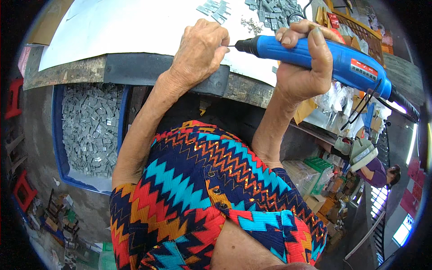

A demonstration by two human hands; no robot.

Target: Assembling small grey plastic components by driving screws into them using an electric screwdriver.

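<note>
My right hand [310, 67] is wrapped round a blue electric screwdriver [288, 50] with a black nose, held almost level above the white table top [117, 27]. Its thin bit [231, 46] points left and meets the fingers of my left hand [200, 54]. Those fingers are curled in a pinch near the table's front edge, and the back of the hand hides whatever they hold. Beyond the hands lie a small group of flat grey plastic pieces [215, 10], a scatter of tiny dark screws [251, 26] and a larger heap of grey pieces [274, 13].
A blue bin [57, 135] full of small grey pieces stands below the table edge at left. Black padding [139, 69] covers part of that edge. A black cable [405, 105] trails from the screwdriver's rear. At far right, another person [375, 171] is among boxes and crates.
</note>
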